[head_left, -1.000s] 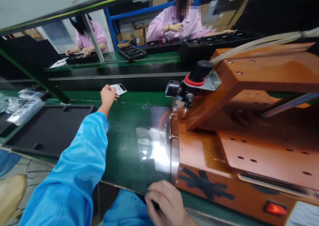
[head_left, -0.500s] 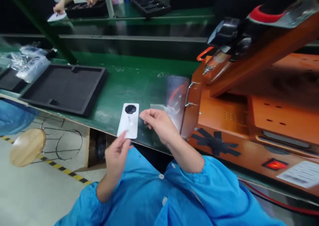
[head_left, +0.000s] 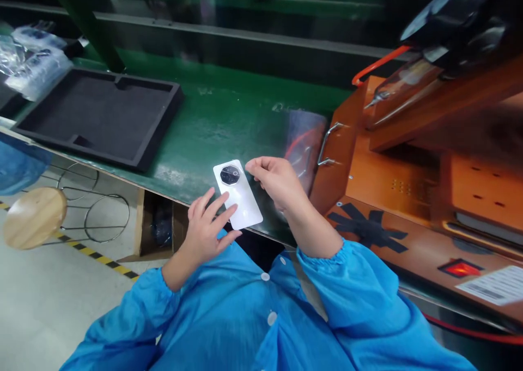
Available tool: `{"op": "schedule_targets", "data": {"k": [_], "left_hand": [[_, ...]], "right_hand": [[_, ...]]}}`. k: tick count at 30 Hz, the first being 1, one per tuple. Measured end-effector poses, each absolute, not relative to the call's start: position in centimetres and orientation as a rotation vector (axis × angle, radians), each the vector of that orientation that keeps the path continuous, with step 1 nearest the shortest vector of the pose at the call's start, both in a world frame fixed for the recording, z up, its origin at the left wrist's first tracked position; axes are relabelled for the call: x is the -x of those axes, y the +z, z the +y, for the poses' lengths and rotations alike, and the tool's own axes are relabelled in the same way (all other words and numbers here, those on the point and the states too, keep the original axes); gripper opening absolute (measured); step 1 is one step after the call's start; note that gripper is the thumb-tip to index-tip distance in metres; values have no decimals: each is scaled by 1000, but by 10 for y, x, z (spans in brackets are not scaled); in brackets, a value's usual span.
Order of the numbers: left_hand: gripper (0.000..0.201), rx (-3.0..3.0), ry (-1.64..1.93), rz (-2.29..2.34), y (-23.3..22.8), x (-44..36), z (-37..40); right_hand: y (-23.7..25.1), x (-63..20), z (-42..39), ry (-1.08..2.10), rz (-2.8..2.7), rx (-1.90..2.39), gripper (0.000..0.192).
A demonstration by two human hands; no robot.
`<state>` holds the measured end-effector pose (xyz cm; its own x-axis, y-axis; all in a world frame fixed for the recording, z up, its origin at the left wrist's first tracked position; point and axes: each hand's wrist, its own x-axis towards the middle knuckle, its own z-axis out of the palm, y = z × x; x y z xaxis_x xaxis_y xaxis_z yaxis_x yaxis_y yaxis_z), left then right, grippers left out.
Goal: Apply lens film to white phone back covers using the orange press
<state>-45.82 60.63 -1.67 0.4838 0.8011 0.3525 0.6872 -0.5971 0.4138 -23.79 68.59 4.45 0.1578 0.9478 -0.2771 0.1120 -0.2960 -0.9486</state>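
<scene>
A white phone back cover (head_left: 239, 196) with a round dark camera ring near its top lies across the fingers of my left hand (head_left: 206, 229), just over the front edge of the green bench. My right hand (head_left: 275, 179) is at the cover's upper right corner, thumb and forefinger pinched together there; whether a film tab is between them I cannot tell. Both arms wear blue sleeves.
A black foam tray (head_left: 98, 117) sits on the green bench (head_left: 229, 115) at the left, with bagged parts (head_left: 30, 66) beyond it. An orange press machine (head_left: 429, 158) fills the right side. A clear plastic sheet (head_left: 302, 142) leans by its handle. A round wooden stool (head_left: 32, 218) stands on the floor.
My left hand reached to the far belt for the white cover, then brought it back to my lap edge. My right hand left the bench edge and came to the cover's top corner.
</scene>
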Motion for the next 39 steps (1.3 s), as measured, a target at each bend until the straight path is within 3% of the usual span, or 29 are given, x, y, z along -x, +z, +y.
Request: {"op": "schedule_targets", "data": {"k": [9,15,24,39], "left_hand": [[53,-2587,903,1274,-56,455,617],[53,-2655,1159,1173,-58,451,621],[51,-2676,1168,1192,-60,450,621],[51,-2633,1161,1196,-54,446,620]], "right_hand": [[27,252,698,1049,-1331,1631,19],[23,256,701,1027,-1405,1655,18],[19,263,699,679,-1505,1843,13],[26,265,684,652,-1412,1717,14]]}}
